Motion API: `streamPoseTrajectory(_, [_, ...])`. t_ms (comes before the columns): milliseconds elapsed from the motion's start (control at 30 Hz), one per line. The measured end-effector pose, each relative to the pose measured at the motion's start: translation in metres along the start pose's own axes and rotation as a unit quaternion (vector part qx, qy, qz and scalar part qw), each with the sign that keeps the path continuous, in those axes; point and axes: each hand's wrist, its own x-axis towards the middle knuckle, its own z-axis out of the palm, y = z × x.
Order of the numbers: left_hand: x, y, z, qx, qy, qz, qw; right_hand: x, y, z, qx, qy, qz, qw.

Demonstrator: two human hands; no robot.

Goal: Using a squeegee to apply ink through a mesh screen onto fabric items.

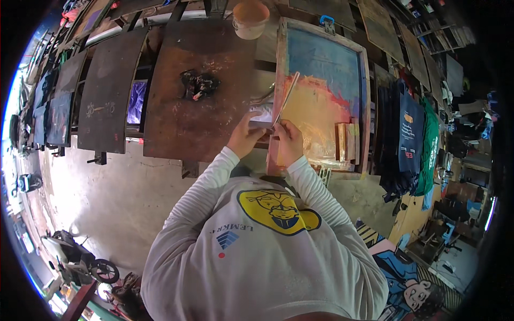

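My right hand (289,140) pinches the lower end of a long, thin pale strip (289,96), which slants up and away over the left side of a wooden-framed screen (363,80). The screen's mesh is stained blue, red and yellow. Just left of that, my left hand (244,137) has its thumb and fingers closed near a small dark flat edge (260,124). What exactly it grips is too small to tell. Both hands are close together, between the screen and a dark brown board (214,128).
A crumpled dark cloth (199,84) lies on the brown board. Beyond it stands a whitish bucket (250,21). Several wooden blocks (348,142) rest on the screen's near right corner. Dark and green garments (428,150) hang at the right. A motorbike (80,262) stands behind at the left.
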Motion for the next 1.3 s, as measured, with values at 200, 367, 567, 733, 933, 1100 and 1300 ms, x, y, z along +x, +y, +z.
streamPoseTrajectory(200, [-0.001, 0.004, -0.057, -0.009, 0.100, 0.001, 0.995, 0.078, -0.025, 0.029, -0.007, -0.031, -0.017, 0.999])
streamPoseTrajectory(367, [-0.017, 0.021, -0.078, -0.016, 0.136, 0.033, 0.990, 0.171, -0.059, 0.057, 0.006, -0.067, -0.037, 0.997])
streamPoseTrajectory(567, [-0.035, 0.030, -0.087, -0.027, 0.147, 0.036, 0.988, 0.225, -0.086, 0.088, 0.139, -0.073, 0.053, 0.986])
streamPoseTrajectory(733, [-0.046, 0.037, -0.085, -0.061, 0.139, 0.012, 0.988, 0.156, -0.080, 0.083, 0.161, -0.105, 0.070, 0.979])
streamPoseTrajectory(933, [-0.024, 0.034, -0.078, -0.136, 0.053, 0.003, 0.989, 0.030, -0.057, 0.009, 0.014, -0.172, 0.082, 0.981])
streamPoseTrajectory(1100, [0.005, 0.049, -0.041, -0.191, -0.020, -0.053, 0.980, -0.035, -0.058, -0.052, 0.073, -0.062, 0.104, 0.990])
streamPoseTrajectory(1300, [0.028, 0.029, 0.024, -0.156, -0.093, -0.096, 0.979, -0.073, -0.052, -0.096, 0.160, 0.094, 0.080, 0.979])
